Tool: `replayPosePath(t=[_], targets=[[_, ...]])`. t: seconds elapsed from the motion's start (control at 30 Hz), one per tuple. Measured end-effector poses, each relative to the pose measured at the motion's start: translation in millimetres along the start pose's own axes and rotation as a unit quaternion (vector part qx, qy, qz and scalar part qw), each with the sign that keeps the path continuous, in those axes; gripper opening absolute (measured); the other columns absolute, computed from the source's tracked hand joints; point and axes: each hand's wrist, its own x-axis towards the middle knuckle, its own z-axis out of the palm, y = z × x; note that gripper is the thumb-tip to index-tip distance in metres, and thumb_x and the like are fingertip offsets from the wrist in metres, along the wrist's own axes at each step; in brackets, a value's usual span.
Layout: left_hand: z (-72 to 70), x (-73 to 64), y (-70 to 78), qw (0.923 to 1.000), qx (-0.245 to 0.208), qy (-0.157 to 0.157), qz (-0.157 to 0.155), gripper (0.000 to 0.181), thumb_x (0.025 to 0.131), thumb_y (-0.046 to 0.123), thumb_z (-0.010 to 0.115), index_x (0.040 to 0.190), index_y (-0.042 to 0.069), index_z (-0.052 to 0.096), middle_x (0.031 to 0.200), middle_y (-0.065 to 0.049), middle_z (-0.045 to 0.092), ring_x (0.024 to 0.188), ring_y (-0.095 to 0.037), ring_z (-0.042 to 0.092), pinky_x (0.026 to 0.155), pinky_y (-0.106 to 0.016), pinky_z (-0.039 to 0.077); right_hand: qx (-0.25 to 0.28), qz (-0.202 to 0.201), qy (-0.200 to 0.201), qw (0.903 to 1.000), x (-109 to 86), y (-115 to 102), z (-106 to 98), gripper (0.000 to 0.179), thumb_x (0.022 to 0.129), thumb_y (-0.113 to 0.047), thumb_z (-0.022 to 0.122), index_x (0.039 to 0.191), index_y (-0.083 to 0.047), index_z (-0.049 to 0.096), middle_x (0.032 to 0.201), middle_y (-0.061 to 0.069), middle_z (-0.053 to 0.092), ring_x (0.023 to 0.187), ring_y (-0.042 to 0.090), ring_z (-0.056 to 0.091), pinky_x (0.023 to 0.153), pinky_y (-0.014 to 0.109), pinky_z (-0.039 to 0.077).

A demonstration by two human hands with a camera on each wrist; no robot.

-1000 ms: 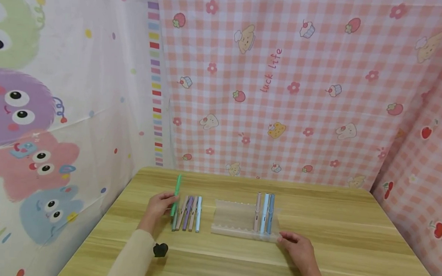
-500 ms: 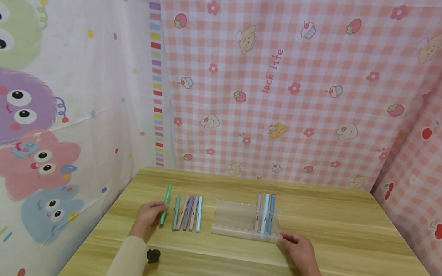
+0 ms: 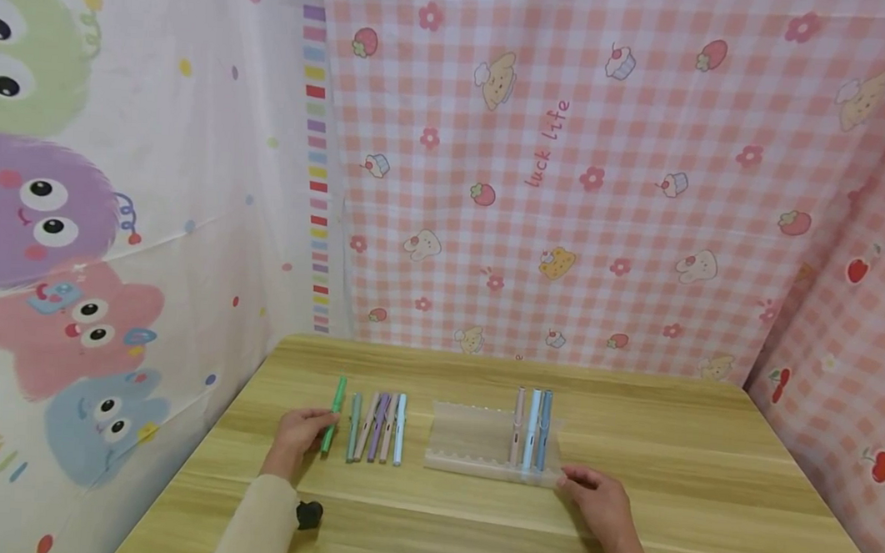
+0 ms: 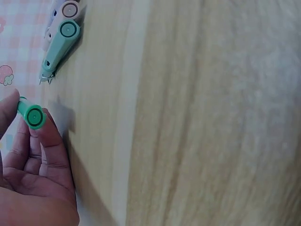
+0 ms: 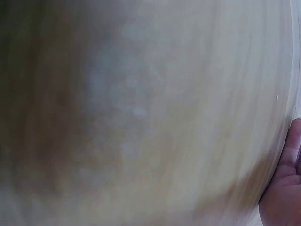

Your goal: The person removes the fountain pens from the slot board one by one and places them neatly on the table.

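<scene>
Nine pens (image 3: 338,397), one clear tray (image 3: 467,435)

Underneath: we see a yellowish-brown, wood-grained surface (image 3: 489,529).
Left side: we count, left to right, a slim grey-green pen (image 3: 354,428), a pinkish-brown pen (image 3: 363,431), a purple pen (image 3: 378,428), a second pinkish-brown pen (image 3: 388,432) and a light-blue pen (image 3: 400,430).
Middle: we find a flat, clear plastic rack (image 3: 472,435) with notched edges.

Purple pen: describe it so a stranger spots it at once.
On the wooden table, find the translucent tray. Just left of it in the head view lie five pens in a row. The purple pen is the middle one, the only purple one, between two pinkish-brown pens.
</scene>
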Motion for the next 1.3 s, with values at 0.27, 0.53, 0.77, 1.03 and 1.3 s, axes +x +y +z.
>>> replayPosePath(t=[0.27, 0.53, 0.77, 1.03, 1.3], targets=[[1.8, -1.3, 1.7, 1.0, 0.003, -0.002, 0.0, 0.039, 0.092, 0.009, 0.069, 0.12, -0.016, 0.06, 0.08, -0.001, 0.068, 0.067, -0.008, 0.058, 0.059, -0.023, 0.05, -0.002, -0.005, 0.002, 1.0, 1.2, 1.6, 0.4, 0.024, 0.09, -0.014, 0.072, 0.108, 0.003, 0.073, 0.107, 0.013, 0.071, 0.101, 0.024, 0.061, 0.081, 0.029, 0.047], [-0.7, 0.6, -0.3, 0.9999, 0.006, -0.014, 0.0, 0.039, 0.092, 0.01, 0.069, 0.121, -0.016, 0.06, 0.08, -0.001, 0.069, 0.067, -0.008, 0.059, 0.06, -0.023, 0.051, -0.002, -0.008, 0.003, 1.0, 0.5, -0.6, 0.6, 0.024, 0.09, -0.012, 0.072, 0.108, 0.004, 0.072, 0.106, 0.013, 0.072, 0.098, 0.02, 0.06, 0.081, 0.029, 0.047], [-5.0, 4.5, -1.2, 0.9995, 0.016, -0.024, -0.016, 0.032, 0.09, 0.01, 0.07, 0.112, -0.014, 0.066, 0.075, -0.002, 0.065, 0.066, -0.011, 0.058, 0.059, -0.026, 0.051, -0.006, -0.004, 0.004, 1.0, 0.9, -0.9, 1.0, 0.025, 0.09, -0.013, 0.073, 0.109, 0.003, 0.072, 0.107, 0.013, 0.072, 0.097, 0.018, 0.06, 0.082, 0.03, 0.046], [-5.4, 3.6, 0.9, 0.9991, 0.015, -0.022, -0.034, 0.017, 0.086, 0.009, 0.074, 0.093, -0.006, 0.071, 0.067, 0.0, 0.061, 0.06, -0.011, 0.055, 0.056, -0.025, 0.048, -0.007, -0.003, 0.007, 0.9999, -1.2, -2.0, 0.8, 0.025, 0.09, -0.012, 0.072, 0.109, 0.004, 0.072, 0.107, 0.013, 0.072, 0.1, 0.021, 0.061, 0.082, 0.03, 0.047], [-4.8, -0.9, 6.5, 0.9978, 0.052, -0.014, -0.037, 0.019, 0.085, 0.012, 0.074, 0.092, -0.005, 0.07, 0.068, -0.001, 0.06, 0.06, -0.012, 0.054, 0.056, -0.026, 0.048, -0.011, -0.005, 0.008, 0.9999, -1.3, -1.4, 1.0, 0.024, 0.09, -0.013, 0.072, 0.108, 0.002, 0.073, 0.107, 0.013, 0.072, 0.103, 0.025, 0.061, 0.082, 0.03, 0.047]])
